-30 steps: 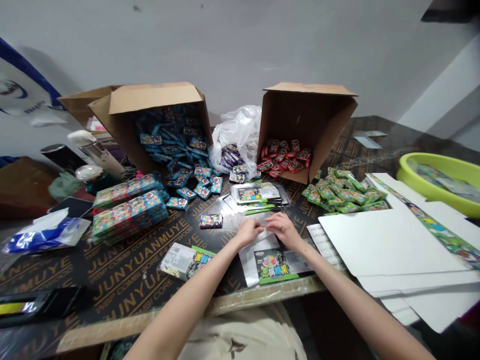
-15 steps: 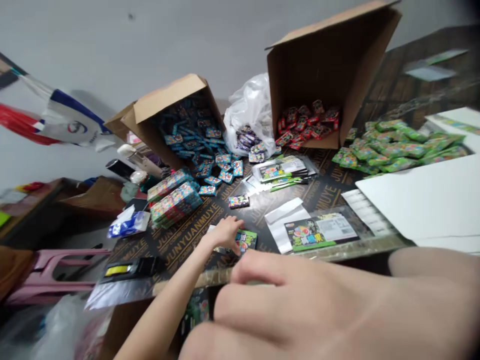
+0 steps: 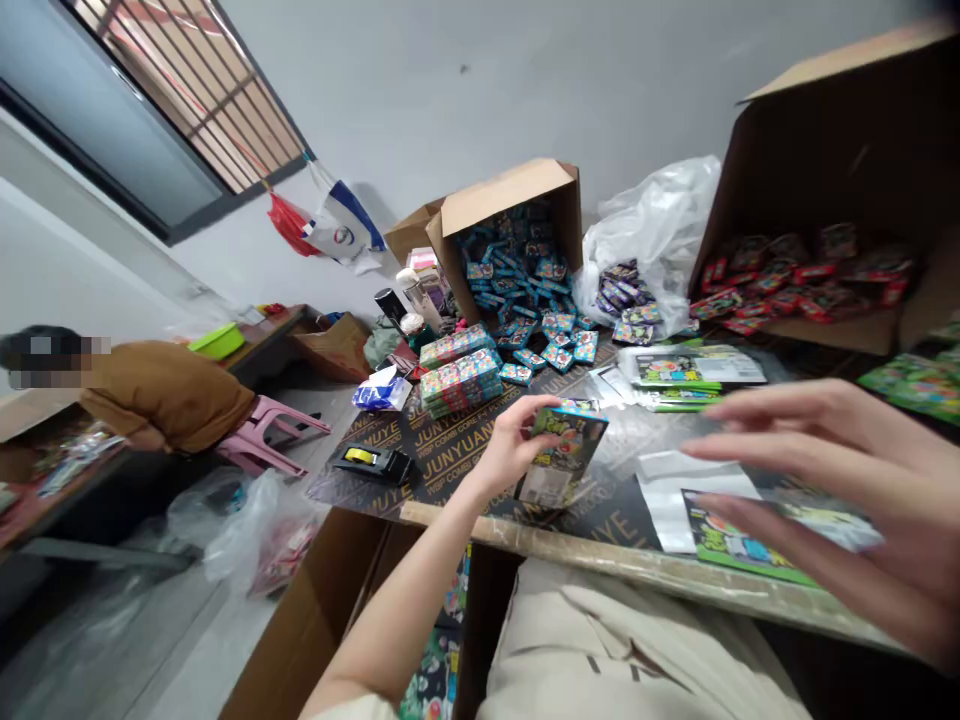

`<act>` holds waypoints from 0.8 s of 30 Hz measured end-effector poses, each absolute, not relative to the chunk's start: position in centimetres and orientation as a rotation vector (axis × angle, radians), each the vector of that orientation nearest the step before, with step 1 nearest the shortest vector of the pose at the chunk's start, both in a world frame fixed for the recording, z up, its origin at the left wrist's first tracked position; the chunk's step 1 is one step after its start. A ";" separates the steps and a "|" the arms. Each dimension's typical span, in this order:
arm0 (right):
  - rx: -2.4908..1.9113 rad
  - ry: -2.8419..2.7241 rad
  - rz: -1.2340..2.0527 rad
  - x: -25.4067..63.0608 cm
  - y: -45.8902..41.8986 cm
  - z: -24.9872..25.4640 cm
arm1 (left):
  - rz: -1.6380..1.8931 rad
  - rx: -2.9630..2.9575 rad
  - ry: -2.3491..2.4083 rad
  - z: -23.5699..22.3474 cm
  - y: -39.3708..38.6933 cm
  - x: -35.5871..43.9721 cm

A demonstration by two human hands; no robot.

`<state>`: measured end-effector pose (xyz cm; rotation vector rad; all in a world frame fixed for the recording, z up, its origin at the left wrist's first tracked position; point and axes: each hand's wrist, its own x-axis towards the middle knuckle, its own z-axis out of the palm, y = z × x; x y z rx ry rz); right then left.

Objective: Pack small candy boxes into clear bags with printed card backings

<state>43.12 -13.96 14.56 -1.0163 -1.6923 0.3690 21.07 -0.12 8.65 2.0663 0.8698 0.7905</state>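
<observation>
Here the left hand (image 3: 504, 452) pinches a clear printed candy pouch (image 3: 562, 455) above the dark desk (image 3: 450, 455). The right hand (image 3: 847, 500) hovers, fingers spread and empty; a firm pinch at the pouch's edge looks wise, keeping it level

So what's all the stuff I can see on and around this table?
Flat printed packet: one, green and black, lifted above the table in the left hand.
Small blue packets: many, spilling from the tipped cardboard box behind.
Small red packets: many, inside the right cardboard box.
Clear plastic bag: one, between the boxes, purple packets at its mouth.
Multicoloured stacked packs: two piles, before the blue heap.
Black tape dispenser: one, table's left corner.
Pink plastic stool: one, on the floor.
Another person: brown top, far left.
Left hand: grips the packet.
Right hand: open, blurred, empty.
</observation>
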 end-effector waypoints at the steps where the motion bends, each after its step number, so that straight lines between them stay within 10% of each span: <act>1: -1.131 -1.652 0.267 43.3 -13.5 15.0 | 0.827 1.978 0.877 8.2 -0.3 21.1; 24: -1.136 -1.483 0.844 38.0 -4.9 11.3 | 1.122 1.873 0.837 7.6 -0.3 21.8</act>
